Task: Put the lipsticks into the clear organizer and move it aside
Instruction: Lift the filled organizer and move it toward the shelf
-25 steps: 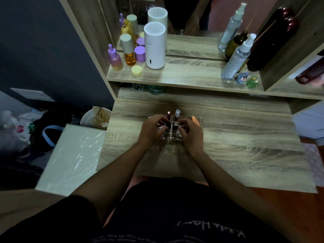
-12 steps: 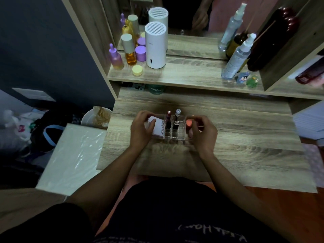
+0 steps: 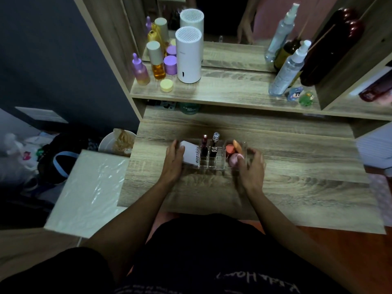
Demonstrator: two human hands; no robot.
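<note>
Two lipsticks (image 3: 210,145) stand upright in the middle slots of the clear organizer (image 3: 214,164), which sits on the bench (image 3: 297,177) at frame centre. A white tube (image 3: 191,154) leans in its left end; orange and pink sponges (image 3: 233,154) fill the right end. Left hand (image 3: 172,164) is clamped against the left side, fingers on the tube. Right hand (image 3: 251,166) is curled at the right end, fingers spread, thumb on the pink sponge; can't tell if it has a firm hold on the wall.

Judgement: loading looks done, the move aside is next.

Risks:
- Clear plastic is slick, so an uneven squeeze could let one end slip or twist.
- Lipsticks are tall, narrow and loose in their slots; a jerky slide or tilt could topple them.
- The leaning tube could fall out if the left hand shifts.
- Sponges sit high and may roll out.
- Pushing toward frame left risks going over the bench edge, above the bowl (image 3: 117,143) lower down.
</note>
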